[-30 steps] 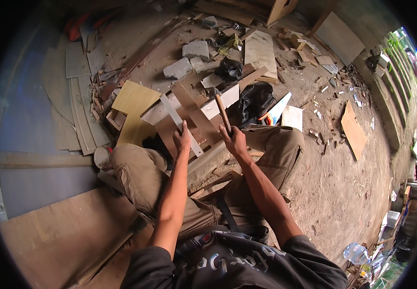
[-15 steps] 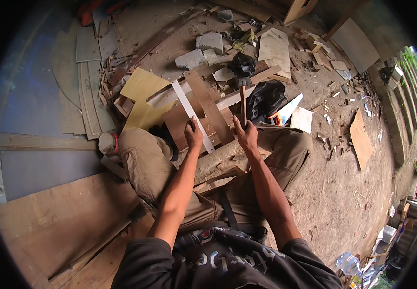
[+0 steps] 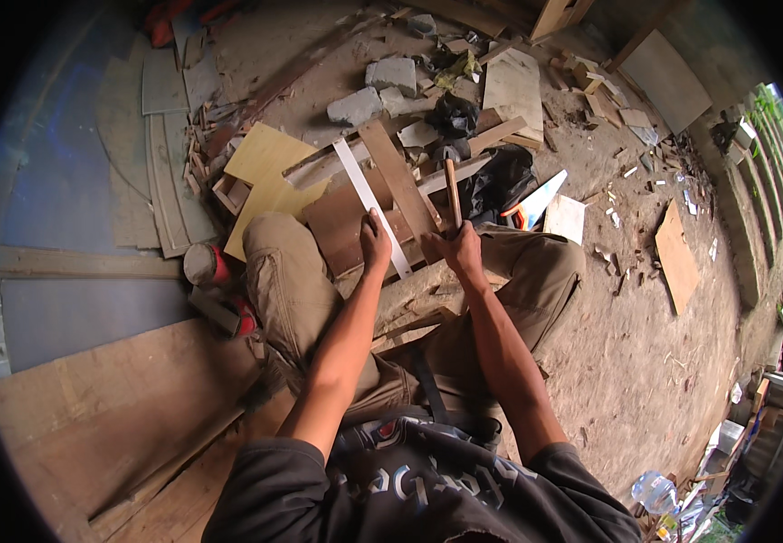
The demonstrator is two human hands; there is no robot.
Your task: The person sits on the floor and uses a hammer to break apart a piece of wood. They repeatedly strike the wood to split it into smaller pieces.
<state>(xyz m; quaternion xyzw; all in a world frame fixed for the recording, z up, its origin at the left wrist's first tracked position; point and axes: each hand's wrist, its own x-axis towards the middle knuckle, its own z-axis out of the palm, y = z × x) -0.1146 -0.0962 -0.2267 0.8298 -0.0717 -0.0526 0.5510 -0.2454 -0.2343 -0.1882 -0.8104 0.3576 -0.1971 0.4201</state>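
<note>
My left hand point(image 3: 375, 242) is closed at the edge of a narrow white strip point(image 3: 361, 185), gripping it about two thirds of the way down. The strip slants over brown wooden boards point(image 3: 341, 217) in front of my knees. In my right hand point(image 3: 461, 251) is a hammer point(image 3: 453, 195), held by its wooden handle. Its dark head points away from me and blends into the black plastic behind it. Between the two hands lies a long brown plank point(image 3: 398, 176), roughly parallel to the white strip.
Yellow boards point(image 3: 269, 167) lie left of the work, with concrete blocks point(image 3: 355, 107) beyond. To the right are a black plastic bag point(image 3: 503, 185), a handsaw with a white blade point(image 3: 540, 201) and a pale board point(image 3: 565, 219). Wood scraps litter the dirt floor point(image 3: 626, 362).
The hammer has tipped, its head dropping and moving slightly left. My left hand and the white strip have shifted a little right. My left knee has moved inward, exposing more red beside it.
</note>
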